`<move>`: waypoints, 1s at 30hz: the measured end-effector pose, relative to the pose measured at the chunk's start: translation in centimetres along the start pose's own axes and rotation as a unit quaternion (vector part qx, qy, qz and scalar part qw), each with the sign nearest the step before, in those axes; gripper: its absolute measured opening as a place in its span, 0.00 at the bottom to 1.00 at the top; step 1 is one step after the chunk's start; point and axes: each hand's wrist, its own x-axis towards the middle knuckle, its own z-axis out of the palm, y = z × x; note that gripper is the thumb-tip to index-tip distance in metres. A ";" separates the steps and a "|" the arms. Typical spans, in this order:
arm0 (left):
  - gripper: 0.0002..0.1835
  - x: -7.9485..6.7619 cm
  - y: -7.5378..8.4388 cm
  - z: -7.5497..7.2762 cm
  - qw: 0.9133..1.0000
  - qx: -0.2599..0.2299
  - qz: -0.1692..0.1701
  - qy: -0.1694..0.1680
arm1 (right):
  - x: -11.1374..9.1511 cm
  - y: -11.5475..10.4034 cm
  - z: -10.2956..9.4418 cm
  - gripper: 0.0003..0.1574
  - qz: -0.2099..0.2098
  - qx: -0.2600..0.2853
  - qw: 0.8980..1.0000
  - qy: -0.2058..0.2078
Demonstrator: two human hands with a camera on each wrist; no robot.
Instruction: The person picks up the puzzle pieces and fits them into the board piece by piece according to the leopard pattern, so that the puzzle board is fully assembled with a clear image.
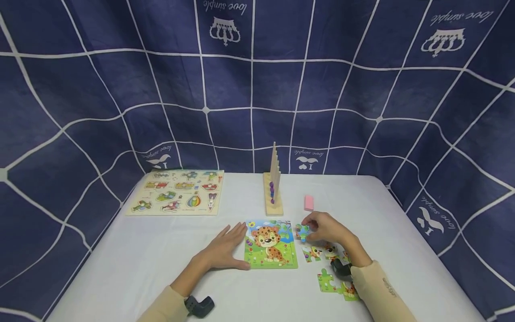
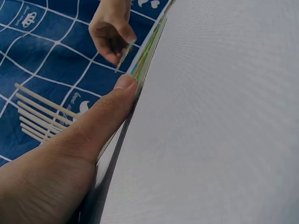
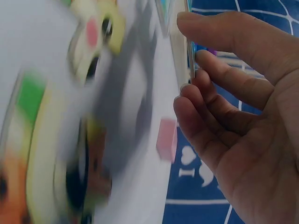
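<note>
Dark blue cloth printed with a white grid stands behind and beside a white tabletop. Taking the leopard puzzle board as the clock's centre, with 12 o'clock at the far side, the left hand lies at 9 o'clock, its fingers and thumb spread, touching the board's near-side edge there. Between 2 and 3 o'clock, just beside the board, the right hand pinches one puzzle piece between thumb and fingers; the right wrist view shows it edge-on. The two hands are apart from each other.

Leopard-face pieces lie at 3 o'clock, partly under the right hand, and green pieces at 4 o'clock, partly hidden by the forearm. A pink block lies between 1 and 2 o'clock. At 12 o'clock stands a wooden peg stand with purple and blue beads. A knobbed picture board lies at 10 o'clock.
</note>
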 end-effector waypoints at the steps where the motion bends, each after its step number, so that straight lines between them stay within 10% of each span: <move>1: 0.68 0.0 0.0 0.0 1.000 0.002 0.000 -0.001 | 0.3 -0.3 0.2 0.26 0.000 0.003 1.000 -0.003; 30: 0.70 0.0 -0.1 -0.3 1.000 0.005 -0.001 -0.021 | 4.3 -3.3 3.2 0.23 -0.037 -0.049 0.997 -0.040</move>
